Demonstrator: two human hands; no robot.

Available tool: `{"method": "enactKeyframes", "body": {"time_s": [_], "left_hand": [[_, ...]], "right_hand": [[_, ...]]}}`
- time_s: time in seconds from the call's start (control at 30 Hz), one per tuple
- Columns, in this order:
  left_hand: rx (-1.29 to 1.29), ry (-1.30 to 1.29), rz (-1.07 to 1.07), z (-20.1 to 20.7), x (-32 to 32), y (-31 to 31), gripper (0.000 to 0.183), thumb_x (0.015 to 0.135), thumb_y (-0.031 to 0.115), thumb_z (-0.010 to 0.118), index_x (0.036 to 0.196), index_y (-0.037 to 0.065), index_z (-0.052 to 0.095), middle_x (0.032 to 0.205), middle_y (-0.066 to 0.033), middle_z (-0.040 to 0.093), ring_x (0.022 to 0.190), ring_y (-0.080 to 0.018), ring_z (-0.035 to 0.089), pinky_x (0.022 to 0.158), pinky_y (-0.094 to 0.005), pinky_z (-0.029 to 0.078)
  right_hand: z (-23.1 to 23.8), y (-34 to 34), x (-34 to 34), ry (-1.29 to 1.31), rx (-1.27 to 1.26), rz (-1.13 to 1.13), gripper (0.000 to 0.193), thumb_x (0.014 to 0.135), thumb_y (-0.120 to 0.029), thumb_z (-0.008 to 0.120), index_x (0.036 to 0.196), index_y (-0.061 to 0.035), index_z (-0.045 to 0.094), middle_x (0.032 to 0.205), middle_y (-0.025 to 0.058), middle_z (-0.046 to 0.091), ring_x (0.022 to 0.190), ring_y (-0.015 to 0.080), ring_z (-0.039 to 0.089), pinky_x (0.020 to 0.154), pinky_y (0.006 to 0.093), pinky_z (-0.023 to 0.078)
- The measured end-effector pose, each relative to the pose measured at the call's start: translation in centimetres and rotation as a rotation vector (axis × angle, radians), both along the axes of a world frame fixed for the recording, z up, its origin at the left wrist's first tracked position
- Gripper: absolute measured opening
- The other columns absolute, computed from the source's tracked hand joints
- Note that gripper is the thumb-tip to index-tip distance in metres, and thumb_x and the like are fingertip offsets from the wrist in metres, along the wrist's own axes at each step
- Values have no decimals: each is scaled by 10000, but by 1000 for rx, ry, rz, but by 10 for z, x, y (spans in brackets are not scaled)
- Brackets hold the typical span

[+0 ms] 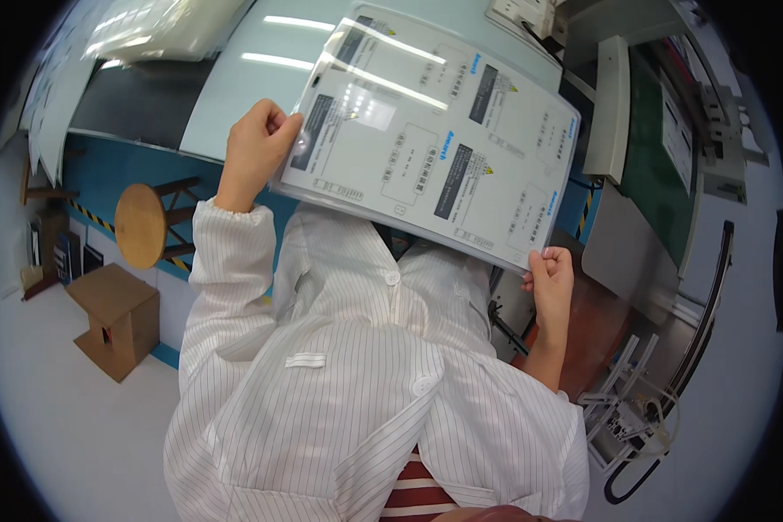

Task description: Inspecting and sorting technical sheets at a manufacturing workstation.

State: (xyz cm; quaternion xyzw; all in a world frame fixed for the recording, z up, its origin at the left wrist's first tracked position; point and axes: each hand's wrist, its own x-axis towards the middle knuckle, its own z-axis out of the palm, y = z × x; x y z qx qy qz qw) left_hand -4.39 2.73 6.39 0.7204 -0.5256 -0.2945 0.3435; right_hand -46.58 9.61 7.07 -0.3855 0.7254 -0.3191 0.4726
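Observation:
A large glossy sheet (383, 130), clear-edged and printed with repeated label panels in black, blue and yellow, lies tilted across the near edge of the pale table and reaches over my lap. It looks like a stack of several sheets. My left hand (259, 148) pinches its near left edge between thumb and fingers. At the near right corner, my right hand (550, 277) grips the same sheet, thumb on top. Ceiling lights reflect off its surface.
A pile of clear plastic sheets (161, 26) sits at the far left. Right of me stands a machine with a green bed (661, 165). A round wooden stool (141, 226) and a cardboard box (122, 309) are on the left floor. An aluminium-profile frame (622, 418) is at lower right.

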Motion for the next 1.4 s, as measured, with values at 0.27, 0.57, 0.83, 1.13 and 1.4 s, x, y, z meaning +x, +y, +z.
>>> {"method": "enactKeyframes", "body": {"time_s": [0.27,0.57,0.83,1.13,1.4], "left_hand": [[-126,-29,-31,-10,-2,0,168,862,132,629,916,-10,559,730,-16,525,640,-79,435,593,-224,404],[-133,-203,-58,-13,-19,-10,334,911,160,560,1206,5,544,1067,-80,506,754,-113,458,673,-252,438],[-175,-284,-67,-27,-26,-13,349,949,216,520,1229,8,532,1090,-104,486,804,-136,471,716,-266,436],[-258,-351,-52,-34,-20,-14,361,961,243,512,1229,2,532,1061,-123,492,879,-188,501,732,-280,431],[-242,-353,-39,-35,-25,-18,352,966,229,497,1217,-15,529,1047,-123,497,877,-193,501,730,-283,430]], "right_hand": [[-2,2,2,159,-81,26,200,896,-124,599,967,-40,431,633,-5,509,556,47,461,505,207,396],[7,11,15,545,-153,128,318,867,-159,630,1059,7,437,687,65,462,579,154,461,570,301,408],[18,-16,-42,567,-201,-22,473,876,-253,636,1241,-27,437,980,86,520,756,145,524,671,273,449],[2,-111,-176,-387,-518,-495,505,935,-148,528,1336,87,331,1282,207,428,1193,299,472,992,388,440],[-15,-161,-271,-801,-589,-1110,513,948,-72,374,1395,79,171,1427,234,262,1351,353,272,1115,470,277]]}}
